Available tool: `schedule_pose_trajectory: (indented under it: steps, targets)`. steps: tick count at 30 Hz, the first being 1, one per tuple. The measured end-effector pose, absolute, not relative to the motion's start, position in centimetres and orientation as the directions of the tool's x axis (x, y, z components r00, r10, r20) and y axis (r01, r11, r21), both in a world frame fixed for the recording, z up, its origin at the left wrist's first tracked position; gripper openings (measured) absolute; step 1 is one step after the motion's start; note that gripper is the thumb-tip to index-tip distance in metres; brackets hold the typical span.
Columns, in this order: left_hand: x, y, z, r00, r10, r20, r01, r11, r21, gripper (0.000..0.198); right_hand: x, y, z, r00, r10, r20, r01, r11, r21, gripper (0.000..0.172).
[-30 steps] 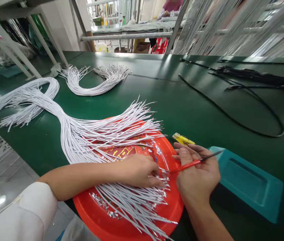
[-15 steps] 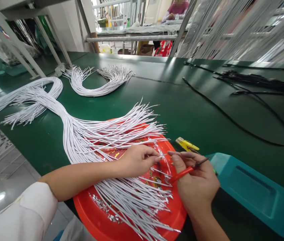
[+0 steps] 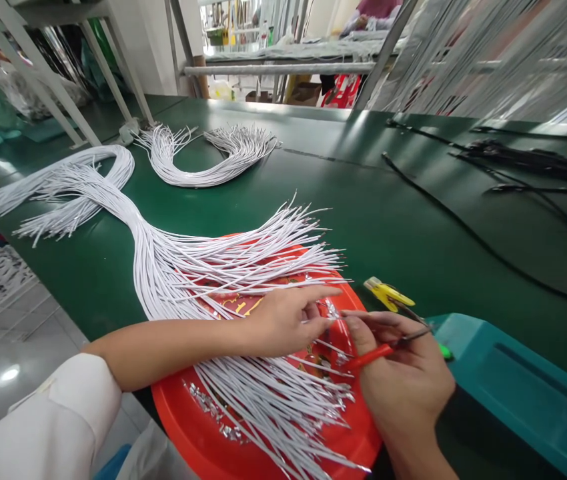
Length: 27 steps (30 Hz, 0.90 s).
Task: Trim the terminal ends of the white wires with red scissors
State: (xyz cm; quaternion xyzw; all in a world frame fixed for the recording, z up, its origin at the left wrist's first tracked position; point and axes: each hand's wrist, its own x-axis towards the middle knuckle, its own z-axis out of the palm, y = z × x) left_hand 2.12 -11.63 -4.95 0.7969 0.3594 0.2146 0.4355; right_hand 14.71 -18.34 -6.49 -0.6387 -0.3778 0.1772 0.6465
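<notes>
My left hand (image 3: 291, 323) hovers over the red tray (image 3: 178, 427), its index finger stretched out and the thumb apart from it. Nothing shows between those fingers. My right hand (image 3: 403, 380) is closed around a red-handled tool (image 3: 371, 358) with a dark metal end; its exact kind is unclear. Its thumb and index finger pinch close to the left fingertips, near a cable end that is hard to make out. White cables (image 3: 273, 393) fan across the tray in two bunches, above and below my left forearm. Silvery foil scraps (image 3: 213, 413) lie in the tray.
Beyond the tray's right rim are a yellow cutter (image 3: 388, 293) and a teal plastic box (image 3: 523, 393). More white cable bundles (image 3: 203, 175) lie farther back on the green table (image 3: 313, 180). Black cables (image 3: 463, 227) spread at the right. Another person (image 3: 371, 17) sits beyond the frame.
My left thumb and index finger have parted from a pinch, and the index finger now points out. My right hand still holds the red-handled tool. The whole view has shifted slightly.
</notes>
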Motion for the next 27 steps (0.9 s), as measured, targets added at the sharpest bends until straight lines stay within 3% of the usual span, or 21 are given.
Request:
schedule_pose_trajectory:
  steps: [4,12,19,21,25,27]
  targets:
    - [2.17,-11.62,-5.03,0.691,0.709,0.143,0.335,-0.489,0.806,0.027,14.76,-18.34,-6.25,0.666,0.706,0.241,0.240,0.103,-0.965,0.023]
    - [2.24,-11.78,-4.66,0.671,0.733,0.114,0.335,-0.437,0.835,0.021,14.14,-18.56,-5.56,0.662,0.714,0.227,0.252,0.073,-0.965,0.025]
    - [2.42,-11.84,-4.63,0.652,0.756,0.056,0.334,-0.353,0.874,0.019,14.66,-18.16,-5.74,0.693,0.720,-0.044,0.014,-0.074,-0.997,0.037]
    - [2.43,-11.80,-4.71,0.647,0.761,0.051,0.318,-0.329,0.889,0.021,14.64,-18.41,-5.73,0.698,0.716,0.006,0.078,-0.068,-0.995,0.035]
    - [2.39,-11.75,-4.67,0.636,0.771,0.024,0.315,-0.287,0.905,0.023,14.64,-18.86,-5.83,0.644,0.725,0.244,0.388,-0.034,-0.921,0.024]
    - [2.41,-11.80,-4.58,0.623,0.782,0.025,0.329,-0.291,0.898,0.021,14.70,-18.77,-5.84,0.637,0.729,0.251,0.397,-0.030,-0.917,0.023]
